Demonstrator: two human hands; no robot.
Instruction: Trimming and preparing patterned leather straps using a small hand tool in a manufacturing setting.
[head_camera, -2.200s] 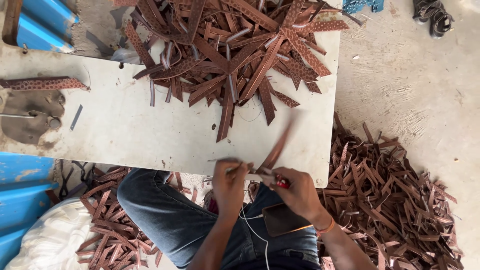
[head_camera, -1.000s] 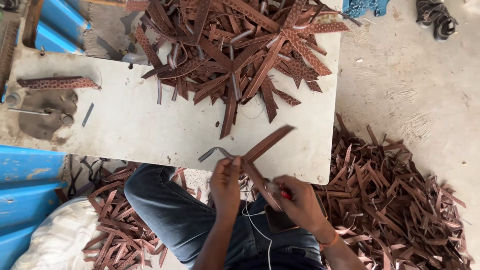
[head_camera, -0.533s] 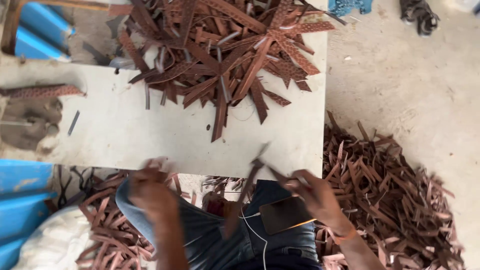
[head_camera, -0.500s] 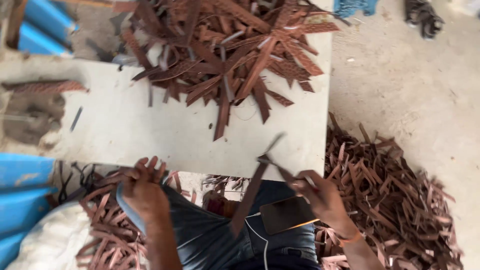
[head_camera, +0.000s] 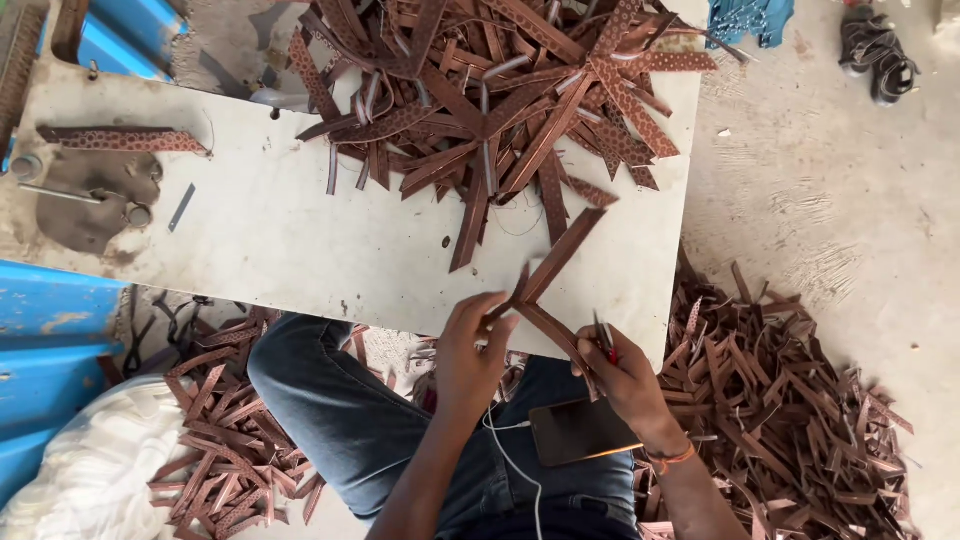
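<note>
White tabletop, near edge: left hand fingers pinch brown strip, long axis running far-right; right hand closed on red-handled tool, just right.

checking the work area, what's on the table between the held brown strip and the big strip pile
In the head view, only bare white table lies between the folded strip and the pile.

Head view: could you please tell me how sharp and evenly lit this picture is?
Head view: soft, even daylight, no glare; left hand, right hand and the brown strip they hold are sharp; faint shadows beneath the strip pile on the white board.
</note>
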